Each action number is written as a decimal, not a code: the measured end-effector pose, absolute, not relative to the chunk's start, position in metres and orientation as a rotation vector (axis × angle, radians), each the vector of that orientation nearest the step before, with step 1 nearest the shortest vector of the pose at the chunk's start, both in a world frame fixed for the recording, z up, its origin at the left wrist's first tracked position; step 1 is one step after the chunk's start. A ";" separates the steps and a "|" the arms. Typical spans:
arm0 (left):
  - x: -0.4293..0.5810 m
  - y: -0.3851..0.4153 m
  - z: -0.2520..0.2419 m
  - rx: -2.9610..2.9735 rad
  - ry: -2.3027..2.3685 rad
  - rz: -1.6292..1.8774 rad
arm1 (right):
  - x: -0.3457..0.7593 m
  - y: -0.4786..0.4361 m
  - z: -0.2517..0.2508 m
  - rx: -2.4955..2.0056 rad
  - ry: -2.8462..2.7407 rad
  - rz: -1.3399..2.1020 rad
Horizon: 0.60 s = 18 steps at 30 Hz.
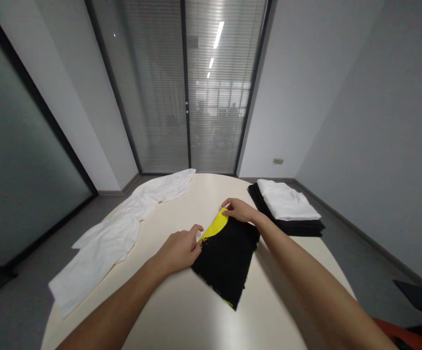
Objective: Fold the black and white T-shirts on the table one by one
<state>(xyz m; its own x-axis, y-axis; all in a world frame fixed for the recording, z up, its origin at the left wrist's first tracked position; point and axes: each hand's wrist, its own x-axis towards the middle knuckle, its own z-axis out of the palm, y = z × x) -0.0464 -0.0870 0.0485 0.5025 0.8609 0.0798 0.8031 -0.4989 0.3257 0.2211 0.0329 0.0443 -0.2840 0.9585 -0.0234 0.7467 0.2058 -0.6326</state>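
A folded black garment [225, 257] with a yellow patch along its far left edge lies in the middle of the table. My left hand [182, 249] grips its left edge, with the forefinger raised a little off the cloth. At the far corner, beside the yellow part, the fingers of my right hand [240, 210] are pinched on the fabric. Bits of yellow also show along the garment's near and right edges. Part of the far right side is hidden under my right wrist.
Loose white clothing [123, 223] stretches along the left side of the round pale table [167, 311]. A folded white garment [287, 200] rests on folded black ones [298, 227] at the right edge. Behind stands a glass partition with blinds [160, 97]. A red and black object [400, 333] is at lower right.
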 end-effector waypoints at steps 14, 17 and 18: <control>-0.043 -0.086 0.031 2.671 0.949 0.659 | 0.205 -0.004 0.029 -1.516 -2.329 0.249; -0.045 -0.083 0.021 2.699 0.918 0.497 | 0.225 -0.013 0.017 -1.494 -2.363 0.320; -0.045 -0.083 0.019 2.702 0.924 0.445 | 0.230 -0.016 0.013 -1.476 -2.367 0.349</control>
